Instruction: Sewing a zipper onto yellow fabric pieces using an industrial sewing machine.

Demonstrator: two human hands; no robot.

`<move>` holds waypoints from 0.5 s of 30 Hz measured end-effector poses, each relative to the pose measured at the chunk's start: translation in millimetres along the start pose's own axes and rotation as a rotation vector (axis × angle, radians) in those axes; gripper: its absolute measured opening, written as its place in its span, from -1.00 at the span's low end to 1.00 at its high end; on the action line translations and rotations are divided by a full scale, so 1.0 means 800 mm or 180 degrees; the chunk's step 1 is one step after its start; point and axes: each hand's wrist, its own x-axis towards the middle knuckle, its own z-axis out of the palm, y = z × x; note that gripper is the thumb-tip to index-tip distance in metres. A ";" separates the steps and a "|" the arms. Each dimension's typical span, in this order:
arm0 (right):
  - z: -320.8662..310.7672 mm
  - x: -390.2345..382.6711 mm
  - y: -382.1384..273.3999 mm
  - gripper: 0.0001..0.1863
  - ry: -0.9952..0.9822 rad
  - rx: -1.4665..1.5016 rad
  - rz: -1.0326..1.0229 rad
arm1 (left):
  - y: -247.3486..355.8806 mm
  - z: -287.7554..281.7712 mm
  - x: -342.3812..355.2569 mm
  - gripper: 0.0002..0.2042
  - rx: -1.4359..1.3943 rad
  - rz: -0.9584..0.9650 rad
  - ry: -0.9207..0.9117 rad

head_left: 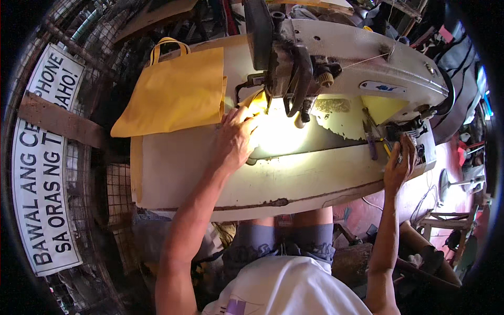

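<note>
A grey-white sewing machine (346, 47) stands on a worn white table, its lamp brightly lighting the needle area. My left hand (239, 134) is closed on the edge of a yellow fabric piece (255, 103) beside the presser foot; glare washes out part of it. Left of that hand lies a flat yellow tote bag (173, 89) with a dark-striped handle. At the machine's right end, my right hand (401, 161) has its fingers curled by a small metal mechanism (412, 128). What is between those fingers is too dark to make out.
Slim hand tools (370, 137), one purple-handled and one yellow-handled, lie left of my right hand. Wire mesh with a white sign (47, 194) rises on the left. A fan (446, 184) and a wooden frame (446, 220) stand at the lower right.
</note>
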 end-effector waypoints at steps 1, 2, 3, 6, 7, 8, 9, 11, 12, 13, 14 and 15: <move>0.000 0.000 0.001 -0.69 -0.0009 0.0012 0.0004 | 0.000 0.000 0.000 -0.66 -0.0108 -0.0123 -0.0041; 0.000 -0.001 0.000 -0.70 -0.0073 -0.0103 0.0046 | 0.000 0.000 -0.001 -0.66 -0.0091 -0.0130 -0.0031; 0.000 -0.001 0.000 -0.71 -0.0112 -0.0317 -0.0011 | 0.000 0.001 -0.001 -0.71 -0.0152 -0.0031 0.0104; 0.000 -0.004 0.000 -0.70 -0.0102 -0.0329 0.0066 | -0.001 0.005 0.000 -0.76 -0.0216 0.0103 0.0305; 0.000 -0.004 0.000 -0.70 -0.0096 -0.0326 0.0061 | -0.001 0.007 0.001 -0.76 -0.0175 0.0063 0.0314; 0.000 -0.003 0.001 -0.70 -0.0099 -0.0254 0.0102 | -0.001 0.007 0.001 -0.76 -0.0119 -0.0071 0.0247; 0.000 -0.003 0.002 -0.69 -0.0111 -0.0281 0.0048 | 0.000 0.007 0.000 -0.76 -0.0141 0.0027 0.0311; 0.000 -0.007 0.003 -0.69 -0.0111 -0.0217 0.0192 | -0.001 0.006 0.000 -0.76 -0.0007 0.0111 0.0258; 0.002 -0.006 0.002 -0.69 -0.0105 -0.0242 0.0221 | -0.001 0.004 0.001 -0.76 -0.0010 0.0162 0.0262; 0.003 -0.003 0.002 -0.69 -0.0082 -0.0245 0.0213 | 0.000 0.003 0.000 -0.77 -0.0039 0.0197 0.0326; 0.003 -0.001 0.003 -0.67 -0.0035 -0.0314 0.0097 | 0.001 0.003 -0.001 -0.77 -0.0059 0.0153 0.0335; 0.001 0.000 0.003 -0.65 -0.0001 -0.0387 -0.0020 | 0.001 0.004 -0.002 -0.77 -0.0088 0.0224 0.0382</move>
